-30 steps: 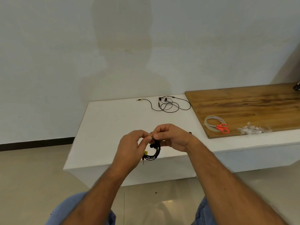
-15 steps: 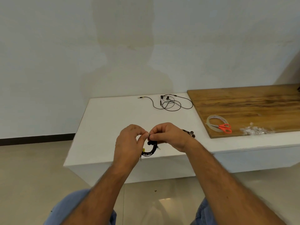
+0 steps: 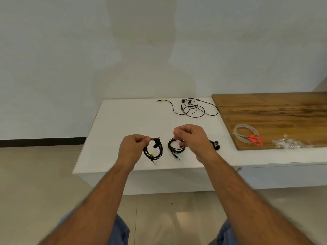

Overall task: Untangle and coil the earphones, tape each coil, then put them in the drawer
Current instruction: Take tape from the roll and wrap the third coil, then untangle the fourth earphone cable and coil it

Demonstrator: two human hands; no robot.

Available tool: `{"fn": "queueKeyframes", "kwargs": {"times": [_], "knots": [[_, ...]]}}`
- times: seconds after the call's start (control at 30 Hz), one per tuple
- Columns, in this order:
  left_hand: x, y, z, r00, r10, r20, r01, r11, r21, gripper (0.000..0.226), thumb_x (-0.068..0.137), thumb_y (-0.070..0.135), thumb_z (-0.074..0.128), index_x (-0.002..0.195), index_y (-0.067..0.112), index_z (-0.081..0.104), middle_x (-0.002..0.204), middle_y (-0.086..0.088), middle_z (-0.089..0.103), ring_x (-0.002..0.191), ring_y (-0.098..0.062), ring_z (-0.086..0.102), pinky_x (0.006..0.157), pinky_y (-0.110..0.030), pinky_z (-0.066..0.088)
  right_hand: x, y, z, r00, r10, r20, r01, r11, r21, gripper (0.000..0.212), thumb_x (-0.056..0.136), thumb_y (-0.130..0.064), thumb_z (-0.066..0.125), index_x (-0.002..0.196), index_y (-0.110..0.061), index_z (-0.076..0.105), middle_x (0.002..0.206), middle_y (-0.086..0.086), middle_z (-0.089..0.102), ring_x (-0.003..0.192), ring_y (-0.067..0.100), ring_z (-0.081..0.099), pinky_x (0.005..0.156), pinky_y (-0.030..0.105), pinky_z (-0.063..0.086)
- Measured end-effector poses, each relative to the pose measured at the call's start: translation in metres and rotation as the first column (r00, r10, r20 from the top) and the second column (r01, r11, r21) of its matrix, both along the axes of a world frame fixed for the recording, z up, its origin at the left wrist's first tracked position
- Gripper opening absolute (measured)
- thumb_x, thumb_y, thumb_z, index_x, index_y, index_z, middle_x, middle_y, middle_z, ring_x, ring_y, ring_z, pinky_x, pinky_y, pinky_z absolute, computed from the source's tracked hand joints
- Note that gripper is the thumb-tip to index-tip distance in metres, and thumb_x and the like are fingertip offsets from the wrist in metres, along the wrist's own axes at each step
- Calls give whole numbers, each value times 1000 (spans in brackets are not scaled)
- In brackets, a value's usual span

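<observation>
My left hand [image 3: 133,147] pinches the top of a black earphone coil [image 3: 154,151] with a yellow mark, its plug hanging down. My right hand [image 3: 192,137] pinches a second black earphone coil [image 3: 174,146], its plug also dangling. Both coils hang just above the white table [image 3: 123,124], a short gap between them. A third black earphone set [image 3: 215,144] lies partly hidden behind my right wrist. Another loose, uncoiled black earphone [image 3: 192,109] is spread out at the table's far edge. No drawer is visible.
On the wooden board [image 3: 276,112] at the right lie a clear tape roll [image 3: 243,133], orange-handled scissors [image 3: 254,138] across it, and crumpled clear plastic bits [image 3: 287,144]. A wall rises behind the table; tiled floor lies below.
My hands held one bundle together before; now they have pulled apart sideways, each with its own coil, left one going left and right one going right.
</observation>
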State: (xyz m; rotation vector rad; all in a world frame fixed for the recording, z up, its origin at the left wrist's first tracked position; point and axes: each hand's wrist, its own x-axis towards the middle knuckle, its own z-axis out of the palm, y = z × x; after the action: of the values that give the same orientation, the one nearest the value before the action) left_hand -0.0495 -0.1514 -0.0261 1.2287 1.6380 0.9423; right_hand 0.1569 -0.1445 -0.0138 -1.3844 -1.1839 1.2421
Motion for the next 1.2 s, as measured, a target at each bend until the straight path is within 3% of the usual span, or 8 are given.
{"fn": "queueKeyframes", "kwargs": {"times": [0.2,0.43,0.53,0.67,0.83,1.1,1.2], "knots": [[-20,32,-24,997,47,62,-37,988,-148,13,93,15,62,83,17,69,79,-2,65,78,-21,61,62,-27,47,7,4,-6,998,-68,-8,68,997,-34,13,91,-15,65,92,-2,69,86,7,70,78,14,70,73,39,57],[-21,54,-43,999,-16,32,20,990,-141,12,93,14,61,85,19,68,78,-1,67,73,-18,59,64,-27,46,5,12,-19,998,-51,47,53,997,-52,15,91,-18,66,91,-3,69,89,11,72,76,14,69,65,32,56],[-24,61,-52,995,-34,-96,23,994,-109,7,89,19,66,85,22,71,82,2,71,76,-16,60,73,-33,50,2,14,-25,996,-41,82,46,997,-59,14,91,-19,66,90,-5,70,85,8,71,74,12,69,65,32,56],[-23,61,-55,934,-56,-354,33,997,-70,11,89,25,63,89,23,73,88,8,69,86,-12,61,75,-26,46,1,15,-29,992,-39,118,46,997,-55,13,90,-18,67,88,-6,70,81,6,70,70,9,68,63,30,56],[-25,58,-55,875,-75,-479,34,995,-93,16,90,25,59,95,24,74,96,6,71,91,-16,63,78,-29,51,-1,14,-31,987,-32,157,41,998,-54,13,90,-18,66,87,-6,70,80,5,70,68,6,67,59,27,54],[-27,57,-54,898,-57,-436,24,996,-82,14,87,23,64,96,25,74,99,8,71,92,-12,62,81,-29,51,0,11,-32,970,-5,242,12,1000,-29,12,90,-20,66,85,-10,69,77,-1,67,72,10,69,61,28,54],[-28,57,-52,910,-50,-413,30,998,-54,20,86,23,67,105,23,72,105,7,70,95,-10,60,83,-27,48,0,12,-33,963,1,269,4,1000,-18,10,90,-21,66,83,-13,69,76,-2,68,74,13,70,63,30,54]]}}
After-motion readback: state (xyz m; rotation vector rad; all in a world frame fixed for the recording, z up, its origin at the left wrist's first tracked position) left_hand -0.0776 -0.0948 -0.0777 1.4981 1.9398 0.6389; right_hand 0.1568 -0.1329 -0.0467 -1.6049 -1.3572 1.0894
